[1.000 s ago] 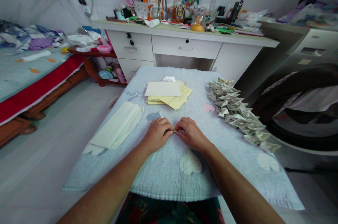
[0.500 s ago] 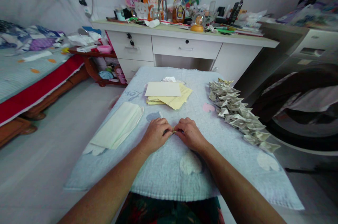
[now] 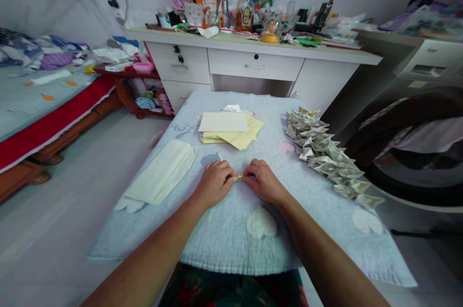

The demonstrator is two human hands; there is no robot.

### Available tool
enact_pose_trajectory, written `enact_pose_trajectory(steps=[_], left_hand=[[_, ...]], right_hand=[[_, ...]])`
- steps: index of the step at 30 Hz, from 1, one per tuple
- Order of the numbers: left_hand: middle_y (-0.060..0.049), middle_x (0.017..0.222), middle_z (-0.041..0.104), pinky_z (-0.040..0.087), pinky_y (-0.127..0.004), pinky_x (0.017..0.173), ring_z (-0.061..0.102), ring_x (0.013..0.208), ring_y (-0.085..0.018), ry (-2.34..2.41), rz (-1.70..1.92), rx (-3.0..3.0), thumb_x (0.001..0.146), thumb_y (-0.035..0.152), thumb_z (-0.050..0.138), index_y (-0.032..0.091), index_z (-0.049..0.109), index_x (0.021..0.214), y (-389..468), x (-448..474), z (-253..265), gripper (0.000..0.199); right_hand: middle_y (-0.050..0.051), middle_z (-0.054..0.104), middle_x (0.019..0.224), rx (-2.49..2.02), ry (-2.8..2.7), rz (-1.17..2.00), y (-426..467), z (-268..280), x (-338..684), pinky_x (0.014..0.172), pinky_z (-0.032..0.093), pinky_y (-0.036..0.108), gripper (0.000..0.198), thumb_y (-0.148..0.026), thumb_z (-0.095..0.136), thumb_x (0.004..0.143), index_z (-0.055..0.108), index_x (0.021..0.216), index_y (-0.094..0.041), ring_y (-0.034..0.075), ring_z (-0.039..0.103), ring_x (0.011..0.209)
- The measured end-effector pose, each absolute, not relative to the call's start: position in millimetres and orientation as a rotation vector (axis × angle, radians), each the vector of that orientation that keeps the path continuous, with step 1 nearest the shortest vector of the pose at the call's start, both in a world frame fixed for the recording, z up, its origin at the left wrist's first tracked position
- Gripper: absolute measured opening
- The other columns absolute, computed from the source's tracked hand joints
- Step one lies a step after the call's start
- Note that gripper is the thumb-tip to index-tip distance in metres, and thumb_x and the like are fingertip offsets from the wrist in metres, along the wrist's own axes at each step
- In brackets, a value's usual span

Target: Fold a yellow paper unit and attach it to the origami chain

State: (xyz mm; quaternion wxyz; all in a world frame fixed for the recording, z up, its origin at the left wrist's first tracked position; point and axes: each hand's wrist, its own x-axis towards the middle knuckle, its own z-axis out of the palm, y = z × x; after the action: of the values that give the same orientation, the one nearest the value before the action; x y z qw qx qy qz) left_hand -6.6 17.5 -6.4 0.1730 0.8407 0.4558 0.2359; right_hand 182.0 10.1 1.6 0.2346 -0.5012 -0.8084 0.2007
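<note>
Mid-towel (image 3: 224,230), both hands (image 3: 215,182) (image 3: 264,181) pinch small folded paper (image 3: 238,178).

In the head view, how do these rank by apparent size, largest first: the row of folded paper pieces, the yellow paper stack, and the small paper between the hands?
1. Row of folded paper pieces
2. Yellow paper stack, farther away, so unsure
3. Small paper, mostly hidden

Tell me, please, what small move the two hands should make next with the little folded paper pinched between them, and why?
Probably press the fold flat against the towel. Both the left hand and right hand pinch the small paper piece, mostly hidden between the fingertips, so it looks unfinished next to the row of folded pieces at right.
</note>
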Motion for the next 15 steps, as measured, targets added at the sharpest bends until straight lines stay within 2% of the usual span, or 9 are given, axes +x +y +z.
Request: enact_pose_trajectory(steps=[5, 9, 15], left_hand=[[-0.003, 0.085, 0.060, 0.032, -0.038, 0.079, 0.052, 0.089, -0.023, 1.508, 0.641, 2.393, 0.081, 0.027, 0.062, 0.021, 0.063, 0.074, 14.7, -1.9, -6.2, 0.009], [-0.003, 0.085, 0.058, 0.031, -0.039, 0.079, 0.048, 0.090, -0.025, 1.646, 0.584, 2.328, 0.077, 0.033, 0.066, 0.021, 0.062, 0.068, 14.2, -0.3, -6.1, 0.015], [-0.003, 0.089, 0.059, 0.030, -0.039, 0.081, 0.047, 0.094, -0.026, 1.705, 0.461, 2.261, 0.079, 0.035, 0.063, 0.022, 0.063, 0.071, 14.4, 2.3, -1.4, 0.015]], right_hand=[[0.004, 0.057, 0.078, -1.511, -2.214, 0.522, 9.2, 5.7, 176.1, 0.075, 0.035, 0.030, 0.010, -0.015, 0.061, 0.082, 0.067, 0.074, -0.018, 0.018, 0.050, 0.081], [0.005, 0.057, 0.081, -1.570, -2.223, 0.506, 8.8, 6.0, 174.1, 0.074, 0.034, 0.031, 0.010, -0.017, 0.061, 0.083, 0.065, 0.074, -0.018, 0.018, 0.048, 0.082], [0.004, 0.056, 0.085, -1.636, -2.187, 0.487, 9.0, 4.4, 173.0, 0.074, 0.032, 0.029, 0.003, -0.020, 0.063, 0.081, 0.063, 0.080, -0.017, 0.017, 0.047, 0.082]])
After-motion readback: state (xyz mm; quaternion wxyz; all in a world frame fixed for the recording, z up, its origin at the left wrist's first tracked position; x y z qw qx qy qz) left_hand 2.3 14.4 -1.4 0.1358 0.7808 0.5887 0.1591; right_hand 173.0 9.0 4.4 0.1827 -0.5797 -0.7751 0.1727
